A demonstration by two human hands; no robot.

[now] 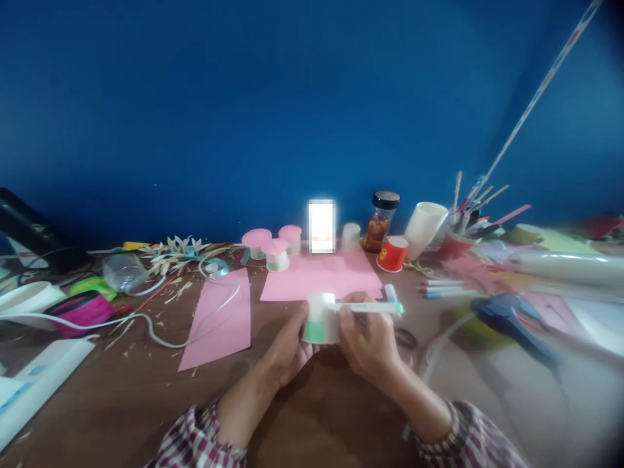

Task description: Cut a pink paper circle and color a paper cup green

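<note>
Paper cup [320, 320]: white, green-banded, held nearside of wide pink sheet [292, 283]
Left hand [295, 344]: curled around cup's side
Right hand [368, 338]: pinching green-ended marker [373, 308]
Red cup [392, 254]: beside wide pink sheet's right edge

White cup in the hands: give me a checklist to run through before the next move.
1. Cup steadied: ok; the left hand holds the white cup.
2. Marker in grip: ok; the right hand holds the marker.
3. Marker tip touching the cup: cannot tell; it is too blurred.
4. Far side of the cup coloured: cannot tell; only the near side's green patch shows.
5. Left pink sheet free of cable: not ok; a white cable lies across it.
6. Blurred blue tool clear of both hands: ok; it lies apart, to the right.
</note>
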